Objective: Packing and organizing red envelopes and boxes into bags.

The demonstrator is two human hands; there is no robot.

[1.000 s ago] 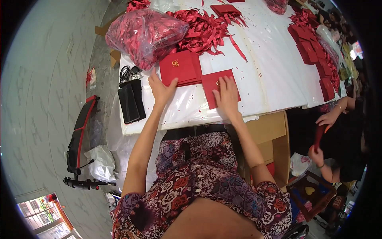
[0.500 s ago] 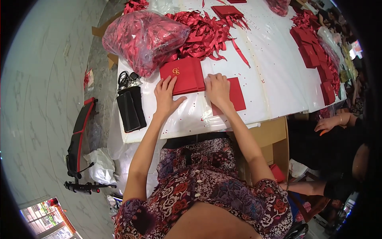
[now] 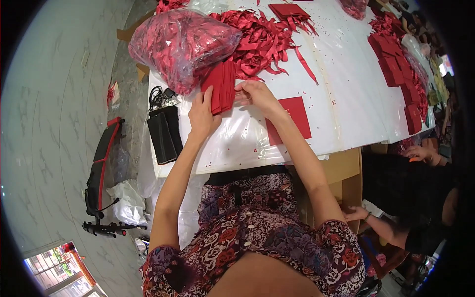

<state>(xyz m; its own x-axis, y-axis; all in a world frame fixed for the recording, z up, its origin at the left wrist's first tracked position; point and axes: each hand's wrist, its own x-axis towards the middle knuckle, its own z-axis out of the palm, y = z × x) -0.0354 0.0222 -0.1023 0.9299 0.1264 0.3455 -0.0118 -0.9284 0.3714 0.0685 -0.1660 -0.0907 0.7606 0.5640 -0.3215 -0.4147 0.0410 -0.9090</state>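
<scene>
A stack of flat red card pieces [image 3: 223, 89] stands tilted up on the white-covered table [image 3: 237, 143], its edges slightly fanned; whether they are folders or flat boxes I cannot tell. My left hand [image 3: 202, 116] grips its left side and near corner, fingers on the face and thumb at the lower edge. At the stack's right edge is my right hand [image 3: 258, 96], fingers stretched out and a little apart, holding nothing. Partly under my right forearm, a single red square piece [image 3: 296, 116] lies flat on the table.
Beyond the stack lie a clear bag of red ribbon [image 3: 180, 44] and a loose ribbon heap [image 3: 262, 42]. A black pouch [image 3: 164, 134] and a cable [image 3: 159, 97] lie to the left. More red pieces [image 3: 396, 64] are piled at right, near another person's hand [image 3: 420, 153].
The red stack has gone from lying flat to tilted up, its edges now showing. My right hand has shifted left and slightly away from me; my left hand has closed on the stack.
</scene>
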